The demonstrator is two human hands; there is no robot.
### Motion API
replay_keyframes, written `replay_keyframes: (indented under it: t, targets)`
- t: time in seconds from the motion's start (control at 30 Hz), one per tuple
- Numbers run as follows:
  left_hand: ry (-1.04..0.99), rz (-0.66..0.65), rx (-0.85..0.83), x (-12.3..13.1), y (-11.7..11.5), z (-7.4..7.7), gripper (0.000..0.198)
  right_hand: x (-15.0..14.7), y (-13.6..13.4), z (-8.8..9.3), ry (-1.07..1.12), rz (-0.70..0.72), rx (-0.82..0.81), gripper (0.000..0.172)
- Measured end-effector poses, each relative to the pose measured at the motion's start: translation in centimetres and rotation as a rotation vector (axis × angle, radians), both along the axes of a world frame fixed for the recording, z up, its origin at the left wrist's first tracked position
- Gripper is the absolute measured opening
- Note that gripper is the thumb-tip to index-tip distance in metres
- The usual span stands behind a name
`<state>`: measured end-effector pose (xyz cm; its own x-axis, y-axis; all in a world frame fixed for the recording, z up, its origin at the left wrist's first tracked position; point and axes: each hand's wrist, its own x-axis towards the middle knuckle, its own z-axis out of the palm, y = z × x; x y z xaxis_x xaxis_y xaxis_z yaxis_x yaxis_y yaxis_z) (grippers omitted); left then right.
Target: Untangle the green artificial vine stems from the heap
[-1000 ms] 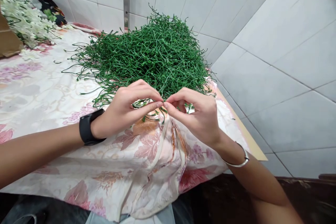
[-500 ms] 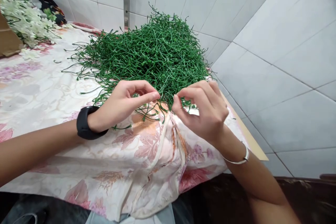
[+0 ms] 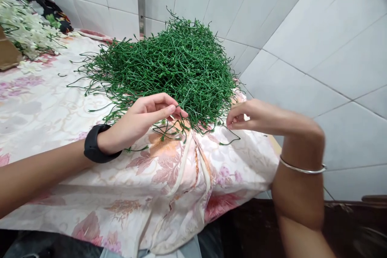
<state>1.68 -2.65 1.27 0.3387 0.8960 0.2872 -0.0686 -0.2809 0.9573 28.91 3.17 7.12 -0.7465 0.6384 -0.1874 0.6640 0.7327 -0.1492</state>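
A big tangled heap of thin green plastic stems [image 3: 169, 60] lies ahead of both hands. At its near edge is my left hand [image 3: 145, 115], thumb and index finger closed on a thin green stem [image 3: 182, 118]. My right hand [image 3: 250, 117] is at the heap's right front, fingers curled and pinched together. A bent green stem [image 3: 238, 138] runs from its fingertips down onto the flowered cloth [image 3: 169, 161]; the exact grip is partly hidden. Several loose stems [image 3: 166, 131] lie below my left fingers.
White artificial flowers [image 3: 30, 28] are piled at the far left beside a cardboard box [image 3: 7, 52]. A tiled wall [image 3: 317, 68] closes off the back and right. A metal strip [image 3: 141, 0] runs up the back wall. The cloth hangs over the table's front edge.
My right hand has moved right, away from my left hand, and its wrist has turned. A bent stem now shows beneath its fingertips. My left hand has stayed nearly in place, its fingers slightly shifted.
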Motion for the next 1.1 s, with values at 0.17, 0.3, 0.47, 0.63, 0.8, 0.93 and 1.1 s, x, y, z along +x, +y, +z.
replay_keyframes:
  t: [0.17,0.3,0.47,0.63,0.8,0.93,1.1]
  targets:
    - [0.001,-0.014,-0.016,0.0,0.0,0.0,0.009,-1.0,-0.8,0.6,0.011,-0.024,0.027,0.028]
    - [0.035,-0.057,-0.02,0.0,-0.2,0.0,0.01,-4.6,-2.4,-0.1,0.421,0.042,0.019,0.016]
    - [0.107,-0.124,-0.027,0.0,-0.3,0.0,0.012,-8.3,-3.9,-3.2,0.778,0.155,0.103,0.015]
    - [0.044,0.075,0.092,-1.0,0.4,0.9,0.021,-8.4,-3.0,-2.9,0.952,0.065,0.284,0.007]
    - [0.061,0.46,0.371,-2.4,0.6,2.5,0.015,-8.8,2.8,1.2,1.049,-0.083,0.523,0.013]
    - [0.334,0.53,0.522,-3.4,0.5,3.5,0.011,-9.8,8.9,4.2,0.833,-0.227,0.588,0.029]
    - [0.664,0.479,0.528,-5.0,0.9,3.9,0.013,-10.2,8.9,5.4,0.589,-0.19,0.527,0.034]
